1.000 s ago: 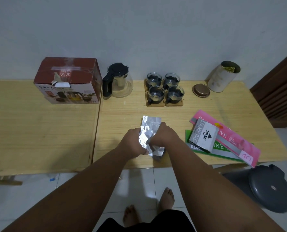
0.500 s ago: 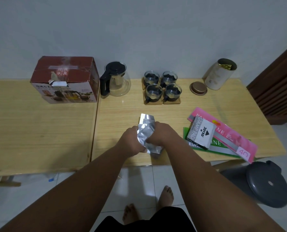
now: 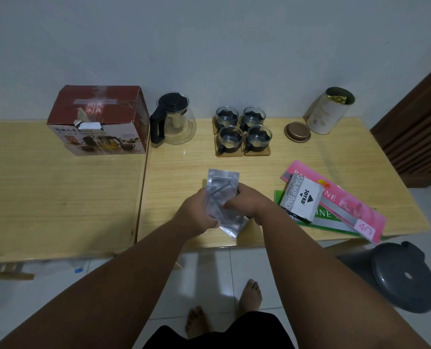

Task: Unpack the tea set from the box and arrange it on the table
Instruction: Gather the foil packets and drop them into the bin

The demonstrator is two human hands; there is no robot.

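Note:
Both hands hold a crinkled silver foil pouch [image 3: 222, 197] just above the front of the wooden table [image 3: 184, 167]. My left hand [image 3: 196, 212] grips its left edge, my right hand [image 3: 247, 202] its right side. At the back stands a glass teapot [image 3: 174, 122] with a black lid and handle. To its right, several glass cups [image 3: 243, 132] sit on wooden coasters in a square. The red tea set box [image 3: 97, 119] lies on the adjoining table at the back left.
A pale tea tin [image 3: 331, 110] leans open at the back right, its copper lid [image 3: 297, 132] beside it. A stamp pad box [image 3: 301, 200] lies on pink and green paper packs [image 3: 347, 207] at the front right. A grey stool [image 3: 405, 275] stands on the floor below.
The pouch was crumpled tighter between my hands half a second ago and now stands taller and flatter. Both hands stay at the same spot near the table's front.

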